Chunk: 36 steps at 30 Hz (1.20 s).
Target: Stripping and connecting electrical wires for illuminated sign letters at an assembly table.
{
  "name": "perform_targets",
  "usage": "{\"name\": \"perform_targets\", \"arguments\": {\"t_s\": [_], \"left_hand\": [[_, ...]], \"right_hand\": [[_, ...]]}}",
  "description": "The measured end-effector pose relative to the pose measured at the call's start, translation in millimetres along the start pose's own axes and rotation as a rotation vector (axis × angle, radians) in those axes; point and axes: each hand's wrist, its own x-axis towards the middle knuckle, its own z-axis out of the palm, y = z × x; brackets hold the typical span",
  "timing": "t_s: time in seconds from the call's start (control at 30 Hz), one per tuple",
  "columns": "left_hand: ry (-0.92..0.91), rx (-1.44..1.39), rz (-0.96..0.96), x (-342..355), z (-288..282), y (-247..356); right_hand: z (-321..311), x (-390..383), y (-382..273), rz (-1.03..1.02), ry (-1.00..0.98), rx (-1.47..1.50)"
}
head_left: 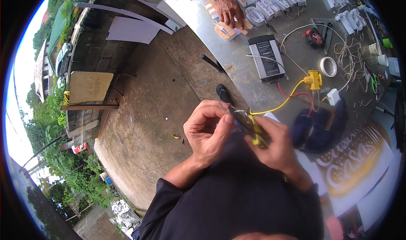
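Observation:
In front of my body, my right hand point(277, 145) is wrapped round a pair of pliers point(256, 132) with yellow-and-dark handles. Their dark jaws point toward my left hand point(207, 132), whose thumb and forefinger are pinched together beside the jaw tips. Whatever sits in that pinch is too thin and blurred to name. Both hands are held up off the metal table point(241, 71), near its edge. Across the table another person's hand point(229, 9) rests on a white-sided sign letter point(226, 31) with an orange-tan face.
On the table are a silver-and-black power supply point(266, 58), a yellow plug adapter point(313, 79), a tape roll point(328, 66), a tape measure point(314, 38), green scissors point(374, 83) and several white letters point(264, 8). Dark blue cloth point(334, 128) lies right of my right hand. Cables trail nearby.

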Motion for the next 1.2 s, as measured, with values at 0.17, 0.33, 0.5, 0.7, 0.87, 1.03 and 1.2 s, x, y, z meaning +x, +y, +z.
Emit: {"name": "perform_targets", "arguments": {"t_s": [0.17, 0.33, 0.5, 0.7, 0.87, 1.03, 1.2], "left_hand": [[0.015, 0.015, 0.005, 0.7, 1.0, -1.6], [0.024, -0.019, -0.014, -0.2, 0.9, -2.2], [0.019, 0.056, 0.028, -3.6, -3.5, -6.4], [0.014, -0.030, 0.049, -4.6, -1.1, 0.9], [0.027, -0.056, 0.021, -4.9, -0.8, 3.5], [0.003, -0.022, -0.010, -3.3, -0.7, 14.4], [-0.059, 0.081, -0.056, -2.6, -1.6, 23.0]], "right_hand": [[0.8, 0.6, -1.3, 0.029, 0.004, -0.019], [2.9, -0.5, 0.7, 0.044, 0.017, -0.013], [3.5, -0.5, 1.7, -0.038, 0.038, -0.088], [1.7, -0.1, -1.1, -0.104, 0.058, -0.148], [3.4, 0.6, 0.0, -0.061, 0.029, -0.048], [-0.4, -2.5, 4.3, 0.049, -0.092, 0.193], [-0.4, -3.9, 8.4, 0.103, -0.208, 0.335]]}}
